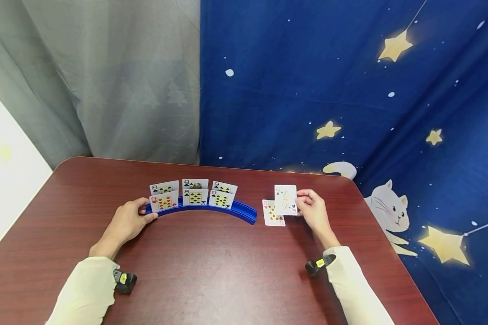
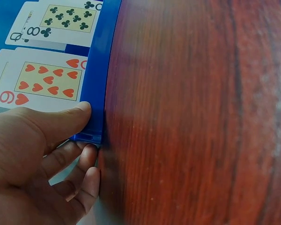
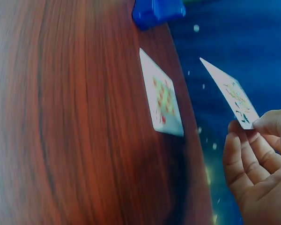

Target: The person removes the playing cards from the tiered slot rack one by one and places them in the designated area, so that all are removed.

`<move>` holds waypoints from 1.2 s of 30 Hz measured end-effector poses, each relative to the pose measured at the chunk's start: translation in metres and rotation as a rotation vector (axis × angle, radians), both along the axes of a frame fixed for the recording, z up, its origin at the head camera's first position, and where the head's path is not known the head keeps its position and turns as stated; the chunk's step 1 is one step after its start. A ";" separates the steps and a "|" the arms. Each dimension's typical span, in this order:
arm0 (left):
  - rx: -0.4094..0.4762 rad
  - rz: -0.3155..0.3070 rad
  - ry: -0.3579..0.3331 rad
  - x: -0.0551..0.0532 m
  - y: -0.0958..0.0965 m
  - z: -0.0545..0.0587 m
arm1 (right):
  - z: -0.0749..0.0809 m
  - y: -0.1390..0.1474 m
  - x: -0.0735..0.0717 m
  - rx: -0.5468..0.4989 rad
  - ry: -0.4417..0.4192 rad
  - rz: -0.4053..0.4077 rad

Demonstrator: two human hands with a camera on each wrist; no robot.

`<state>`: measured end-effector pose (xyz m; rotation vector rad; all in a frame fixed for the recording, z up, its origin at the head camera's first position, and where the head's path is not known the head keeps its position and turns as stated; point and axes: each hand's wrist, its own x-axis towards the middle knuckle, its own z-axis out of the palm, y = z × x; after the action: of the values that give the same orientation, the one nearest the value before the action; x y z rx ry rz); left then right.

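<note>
A curved blue card holder (image 1: 244, 210) on the table carries several upright playing cards in two rows. My left hand (image 1: 129, 220) grips its left end, thumb along the front and fingers round the end, beside a nine of hearts (image 2: 48, 78). Next to that stands an eight of clubs (image 2: 68, 21). My right hand (image 1: 314, 210) pinches a black-suit playing card (image 1: 285, 199) at its edge between thumb and fingers. In the right wrist view this card is tilted and apart from a red-suit card (image 3: 161, 101), which lies on the table right of the holder.
The brown wooden table (image 1: 203, 271) ends at a back edge before a grey curtain (image 1: 134, 81) and a blue starry curtain (image 1: 276, 90). Each wrist wears a small black camera, one on the left (image 1: 125, 282) and one on the right (image 1: 314, 267).
</note>
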<state>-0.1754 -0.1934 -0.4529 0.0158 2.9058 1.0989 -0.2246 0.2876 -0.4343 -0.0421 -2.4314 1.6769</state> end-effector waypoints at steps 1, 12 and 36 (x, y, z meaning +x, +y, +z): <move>0.000 0.000 0.001 0.000 0.000 0.000 | -0.001 0.004 0.000 0.030 -0.002 -0.015; 0.000 -0.003 -0.005 0.001 -0.002 0.001 | -0.016 0.029 -0.002 0.195 -0.093 -0.083; 0.007 -0.002 -0.001 0.000 0.000 0.000 | -0.021 0.032 0.001 0.721 -0.112 -0.178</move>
<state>-0.1752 -0.1935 -0.4529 0.0190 2.9001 1.1092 -0.2233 0.3194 -0.4549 -0.2434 -2.8592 0.6770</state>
